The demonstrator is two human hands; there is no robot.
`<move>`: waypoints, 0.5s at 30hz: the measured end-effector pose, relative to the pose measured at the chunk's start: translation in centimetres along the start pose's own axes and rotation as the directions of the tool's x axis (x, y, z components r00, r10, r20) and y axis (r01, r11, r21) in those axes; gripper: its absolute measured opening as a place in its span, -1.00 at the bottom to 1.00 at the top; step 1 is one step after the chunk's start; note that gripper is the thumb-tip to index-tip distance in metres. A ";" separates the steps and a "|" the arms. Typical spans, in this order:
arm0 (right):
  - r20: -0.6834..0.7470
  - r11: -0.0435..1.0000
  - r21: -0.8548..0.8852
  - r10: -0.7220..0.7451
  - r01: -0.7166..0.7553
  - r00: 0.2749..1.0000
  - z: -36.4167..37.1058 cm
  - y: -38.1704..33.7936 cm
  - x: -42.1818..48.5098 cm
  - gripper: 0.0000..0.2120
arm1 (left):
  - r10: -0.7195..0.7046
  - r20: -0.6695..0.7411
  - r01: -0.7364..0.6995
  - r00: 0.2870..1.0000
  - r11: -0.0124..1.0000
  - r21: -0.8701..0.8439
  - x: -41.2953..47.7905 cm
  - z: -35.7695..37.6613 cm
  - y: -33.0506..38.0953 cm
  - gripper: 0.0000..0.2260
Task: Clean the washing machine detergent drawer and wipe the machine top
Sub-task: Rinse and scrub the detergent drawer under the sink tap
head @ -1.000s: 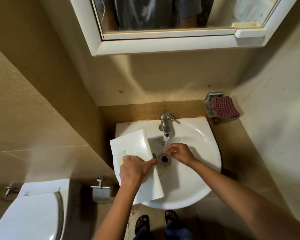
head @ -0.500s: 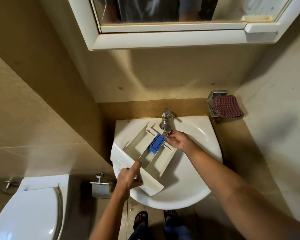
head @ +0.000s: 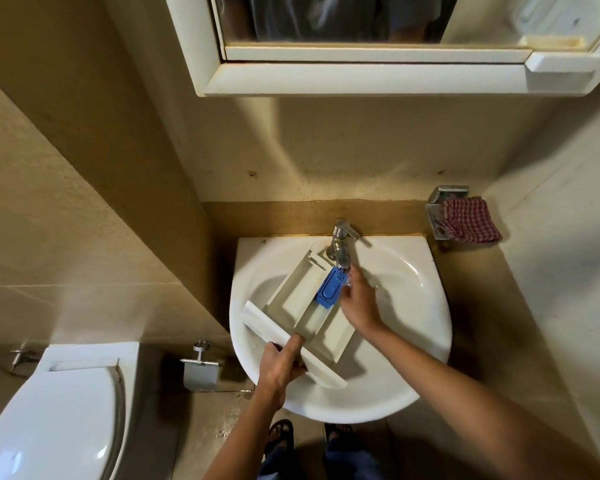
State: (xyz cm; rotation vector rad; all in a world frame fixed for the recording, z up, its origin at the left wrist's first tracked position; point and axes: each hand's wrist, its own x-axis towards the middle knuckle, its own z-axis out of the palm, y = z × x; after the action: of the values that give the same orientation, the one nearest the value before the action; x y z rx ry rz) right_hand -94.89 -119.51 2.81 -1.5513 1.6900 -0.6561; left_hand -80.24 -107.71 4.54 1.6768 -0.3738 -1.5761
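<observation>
Left hand (head: 284,362) grips the drawer (head: 293,299), thumb extended; right hand (head: 359,304) reaches forward.

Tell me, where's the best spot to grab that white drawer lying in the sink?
Its long front panel, taken from the near side: it sticks out toward the near rim of the sink, as the left hand grips it. The far end sits under the tap.

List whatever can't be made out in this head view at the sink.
All head view:
- Water flow: the tap mouth is crowded by the blue insert and the right hand; no stream can be made out.
- Grip of the right hand: motion blur; pinching or only touching, unclear.
- Fingers of the left hand: hidden under the front panel of the drawer.
- Residue in the drawer: too small.
- Reflection in the mirror: cut by the top edge.
</observation>
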 end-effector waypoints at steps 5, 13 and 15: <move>0.268 0.814 -0.505 -0.170 0.288 0.948 3.1 3.1 -3.4 -0.24 | -0.009 0.005 0.009 1.000 1.000 0.009 0.2 0.0 0.1 -0.74; 0.384 0.605 -0.620 -0.322 0.500 0.865 0.2 4.5 -2.1 -0.37 | -0.016 0.027 0.015 1.000 1.000 0.019 0.3 -0.4 -0.1 -0.53; 0.392 0.667 -0.602 -0.232 0.439 0.890 0.3 3.5 -2.2 -0.30 | -0.019 0.026 0.018 0.999 1.000 0.015 0.4 -0.3 -0.2 -0.50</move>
State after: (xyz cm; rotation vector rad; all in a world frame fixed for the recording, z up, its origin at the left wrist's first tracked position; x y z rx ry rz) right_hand -96.82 -116.82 0.28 -2.3946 1.4904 0.0753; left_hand -79.97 -107.76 4.09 1.6769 -0.3852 -1.6134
